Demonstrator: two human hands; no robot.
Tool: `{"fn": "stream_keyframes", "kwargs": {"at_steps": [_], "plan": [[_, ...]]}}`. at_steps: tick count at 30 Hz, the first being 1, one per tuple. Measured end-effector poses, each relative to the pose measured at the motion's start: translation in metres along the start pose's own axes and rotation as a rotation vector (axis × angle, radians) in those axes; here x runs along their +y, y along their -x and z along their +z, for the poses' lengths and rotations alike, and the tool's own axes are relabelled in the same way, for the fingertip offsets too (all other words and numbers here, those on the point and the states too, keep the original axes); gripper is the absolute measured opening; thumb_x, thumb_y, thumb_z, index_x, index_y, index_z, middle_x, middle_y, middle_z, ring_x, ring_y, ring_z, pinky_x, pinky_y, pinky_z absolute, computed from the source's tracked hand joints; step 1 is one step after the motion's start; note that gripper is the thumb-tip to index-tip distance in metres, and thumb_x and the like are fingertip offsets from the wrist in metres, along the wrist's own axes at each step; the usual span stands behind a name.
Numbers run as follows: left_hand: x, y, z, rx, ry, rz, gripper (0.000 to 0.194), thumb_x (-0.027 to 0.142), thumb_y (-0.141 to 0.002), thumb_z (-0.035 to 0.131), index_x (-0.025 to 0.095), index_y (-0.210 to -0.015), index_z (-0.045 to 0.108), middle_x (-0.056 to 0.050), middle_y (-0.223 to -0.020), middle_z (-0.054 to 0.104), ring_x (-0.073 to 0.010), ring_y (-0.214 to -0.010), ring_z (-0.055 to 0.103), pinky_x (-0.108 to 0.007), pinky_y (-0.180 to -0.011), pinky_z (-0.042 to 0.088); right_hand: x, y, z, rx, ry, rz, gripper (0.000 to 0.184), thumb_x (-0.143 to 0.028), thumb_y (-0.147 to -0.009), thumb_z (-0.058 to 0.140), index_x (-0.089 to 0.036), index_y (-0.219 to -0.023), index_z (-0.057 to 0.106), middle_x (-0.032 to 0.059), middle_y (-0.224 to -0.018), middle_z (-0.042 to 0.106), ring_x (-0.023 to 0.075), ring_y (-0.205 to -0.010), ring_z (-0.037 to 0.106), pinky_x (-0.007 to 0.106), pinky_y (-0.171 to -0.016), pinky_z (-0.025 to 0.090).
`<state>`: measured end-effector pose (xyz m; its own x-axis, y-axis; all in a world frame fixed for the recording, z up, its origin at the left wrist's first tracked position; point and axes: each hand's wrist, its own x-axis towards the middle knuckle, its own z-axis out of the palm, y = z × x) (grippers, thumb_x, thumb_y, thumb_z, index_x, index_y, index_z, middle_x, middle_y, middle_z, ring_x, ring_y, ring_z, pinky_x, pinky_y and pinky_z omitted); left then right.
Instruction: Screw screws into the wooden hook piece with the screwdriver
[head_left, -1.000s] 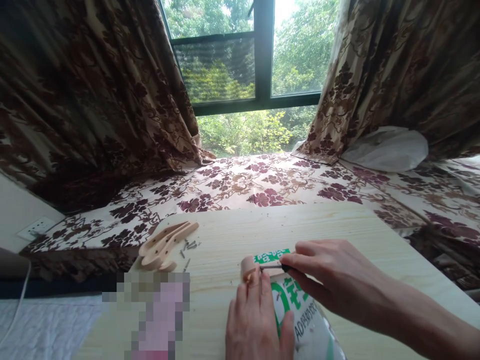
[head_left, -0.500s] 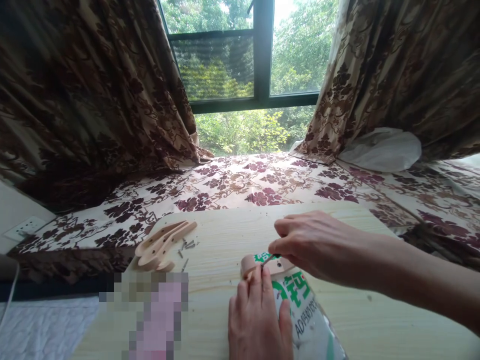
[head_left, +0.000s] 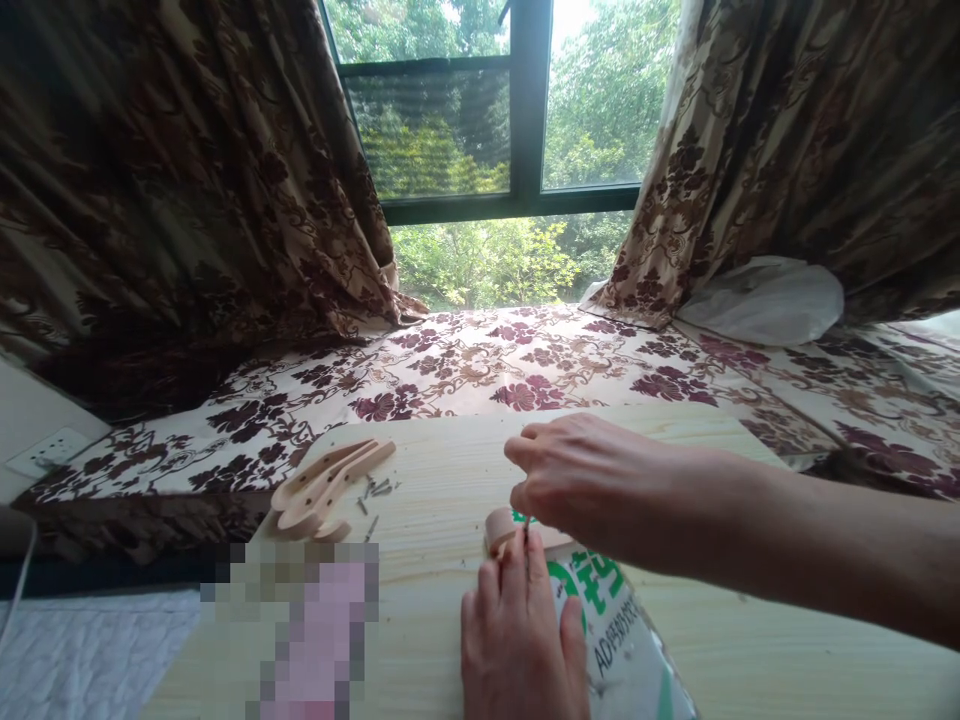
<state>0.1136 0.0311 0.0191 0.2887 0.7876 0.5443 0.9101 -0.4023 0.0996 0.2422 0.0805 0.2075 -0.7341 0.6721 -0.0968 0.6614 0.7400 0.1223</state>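
A pale, rounded wooden piece (head_left: 498,531) lies on a flattened white-and-green drink package (head_left: 626,640). My left hand (head_left: 521,625) presses its outstretched fingertips against the near edge of this wooden piece and steadies it, thumb apart on the package. Above the piece, my right hand (head_left: 566,470) is closed around a small tool with a thin metal shaft (head_left: 527,522). The shaft points down between the left fingertips; the tool's upper part is hidden in the hand. Its exact kind and the tip's contact point do not show clearly.
On the pale wooden board (head_left: 427,470), several curved wooden pieces with holes (head_left: 334,485) lie at the left beside several loose screws (head_left: 377,489). A blurred pink thing (head_left: 319,630) is nearer me. Behind are a flower-patterned cover (head_left: 480,370) and a white plastic bag (head_left: 765,298).
My right hand has moved up and left over the wooden piece, and the tool has swung from nearly level to steep. My left hand has barely moved.
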Motion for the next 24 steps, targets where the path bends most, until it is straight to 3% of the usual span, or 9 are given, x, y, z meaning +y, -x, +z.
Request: {"fn": "stream_keyframes", "kwargs": {"at_steps": [10, 16, 24], "plan": [[0.001, -0.002, -0.003, 0.0, 0.022, 0.012, 0.04, 0.019, -0.089, 0.044, 0.017, -0.127, 0.055, -0.006, -0.123, 0.061, -0.0236, -0.102, 0.054, -0.038, -0.081, 0.043, 0.003, -0.01, 0.002, -0.017, 0.031, -0.022, 0.02, -0.001, -0.077, 0.057, -0.015, -0.064, 0.06, 0.0029, -0.063, 0.059, 0.0114, -0.05, 0.038, 0.029, -0.047, 0.024], [-0.001, -0.003, -0.004, -0.009, 0.033, 0.018, 0.04, 0.019, -0.09, 0.043, 0.018, -0.128, 0.055, -0.004, -0.125, 0.06, -0.0232, -0.101, 0.054, -0.037, -0.081, 0.043, 0.005, -0.008, -0.014, -0.145, 0.009, -0.058, 0.014, -0.002, -0.081, 0.057, -0.013, -0.079, 0.066, 0.0061, -0.079, 0.065, 0.0134, -0.065, 0.05, 0.028, -0.054, 0.033], [-0.003, -0.002, -0.003, -0.04, 0.067, 0.01, 0.04, 0.022, -0.092, 0.041, 0.019, -0.129, 0.054, -0.004, -0.123, 0.062, -0.0247, -0.101, 0.054, -0.039, -0.081, 0.044, 0.001, -0.01, -0.008, -0.026, 0.024, -0.091, 0.016, -0.005, -0.084, 0.056, -0.014, -0.075, 0.065, 0.0069, -0.081, 0.064, 0.0158, -0.067, 0.051, 0.031, -0.054, 0.032]]}}
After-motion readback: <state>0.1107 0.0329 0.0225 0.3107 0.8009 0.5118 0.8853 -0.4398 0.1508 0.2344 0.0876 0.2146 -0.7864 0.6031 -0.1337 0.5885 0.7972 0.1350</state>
